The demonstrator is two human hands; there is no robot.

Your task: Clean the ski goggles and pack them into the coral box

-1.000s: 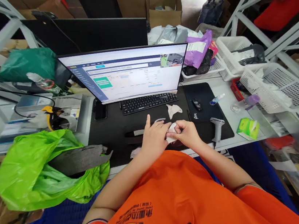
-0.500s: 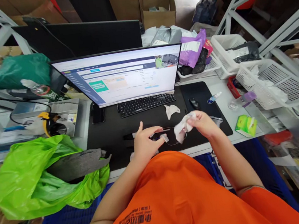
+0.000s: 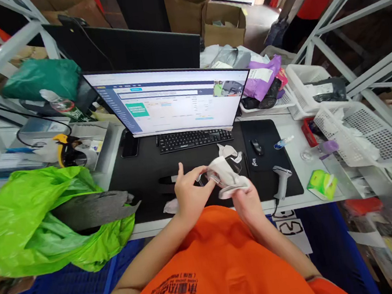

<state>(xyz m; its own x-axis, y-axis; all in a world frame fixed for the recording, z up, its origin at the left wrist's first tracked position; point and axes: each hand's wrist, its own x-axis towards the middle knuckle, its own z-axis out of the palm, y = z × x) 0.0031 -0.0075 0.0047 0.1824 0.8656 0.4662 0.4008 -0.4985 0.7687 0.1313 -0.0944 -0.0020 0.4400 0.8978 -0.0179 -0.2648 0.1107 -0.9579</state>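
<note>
My left hand (image 3: 191,190) is over the black desk mat, its thumb and fingers closed on a pair of thin-framed eyeglasses (image 3: 201,180), mostly hidden by the fingers and a cloth. Across from it, my right hand (image 3: 248,202) pinches a crumpled white tissue or cloth (image 3: 225,172), which is folded against the glasses near the left fingertips. Behind the hands lies another crumpled white piece (image 3: 228,150) on the mat. A small pale piece (image 3: 170,206) rests beside my left wrist, and a dark flat strip (image 3: 168,185) lies left of the left hand.
A monitor (image 3: 171,99) and keyboard (image 3: 195,139) stand ahead. To the right are a mouse (image 3: 257,147), a barcode scanner (image 3: 282,182), a green tissue pack (image 3: 322,184) and white baskets (image 3: 378,137). A phone (image 3: 129,144) and a bright green bag (image 3: 21,223) are at the left.
My right hand has moved left with the white cloth, bringing it against the glasses at my left hand. The view has shifted, and the barcode scanner is now fully visible.
</note>
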